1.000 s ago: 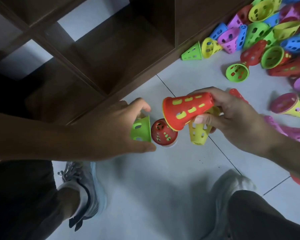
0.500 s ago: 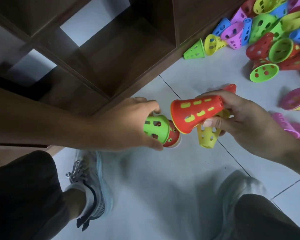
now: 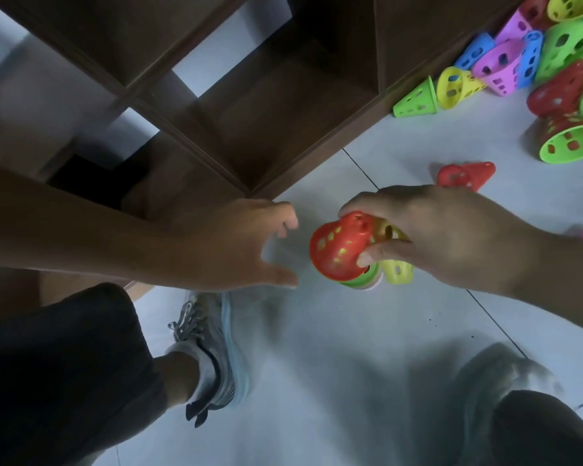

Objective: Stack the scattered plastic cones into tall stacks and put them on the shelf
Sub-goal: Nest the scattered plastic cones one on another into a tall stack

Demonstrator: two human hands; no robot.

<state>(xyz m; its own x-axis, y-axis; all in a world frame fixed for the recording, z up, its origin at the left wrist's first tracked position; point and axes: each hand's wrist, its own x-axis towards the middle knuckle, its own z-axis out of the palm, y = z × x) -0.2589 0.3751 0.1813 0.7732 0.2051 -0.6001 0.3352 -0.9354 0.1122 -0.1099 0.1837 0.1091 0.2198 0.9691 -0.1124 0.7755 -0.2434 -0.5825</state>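
Note:
My right hand (image 3: 451,240) grips a red perforated cone (image 3: 340,250) with a yellow one nested inside, set down over a short stack on the floor whose green rim (image 3: 357,282) shows beneath. A yellow-green cone (image 3: 398,270) stands right beside the stack, partly under my fingers. My left hand (image 3: 236,250) hovers just left of the stack, fingers spread and holding nothing. A dark wooden shelf (image 3: 283,109) with open compartments stands behind.
A pile of several loose cones (image 3: 535,68) in many colours lies at the upper right. A lone red cone (image 3: 465,176) lies on its side behind my right hand, and a green one (image 3: 572,146) beyond it. My two shoes (image 3: 212,351) stand on the tiled floor below.
My left hand set the green cone over the red cone on the floor and let go. My right hand swung the red cone upright and lowered it onto that stack.

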